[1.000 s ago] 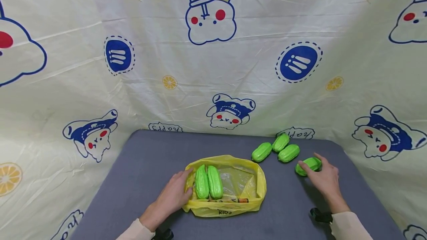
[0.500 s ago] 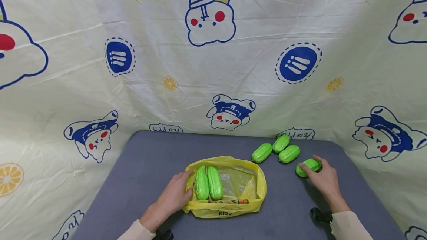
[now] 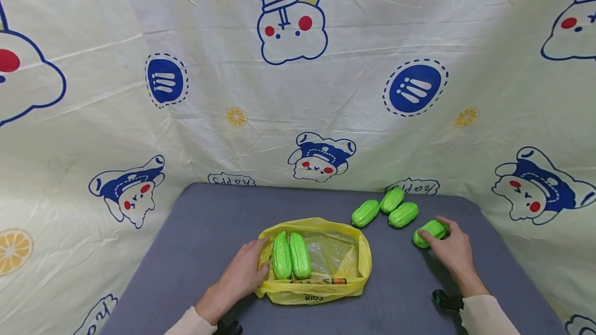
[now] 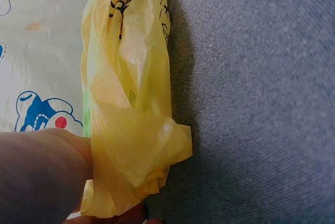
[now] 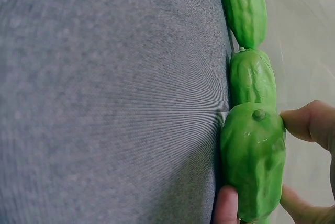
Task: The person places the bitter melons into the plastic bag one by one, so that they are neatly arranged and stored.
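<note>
Yellow bag [image 3: 321,291] sits open on the grey table [image 3: 214,231], just as half a second ago, with two green gourds [image 3: 300,256] side by side in its left part. The left hand [image 3: 241,271] grips its left rim, most fingers hidden by plastic. Off to the right, the right hand [image 3: 453,251], likewise unshifted, holds one gourd [image 5: 254,161] between thumb and fingers; whether it touches the table is unclear. Beyond, three more gourds [image 3: 403,215] cluster before the printed backdrop [image 3: 279,92], cut off by the frame.
</note>
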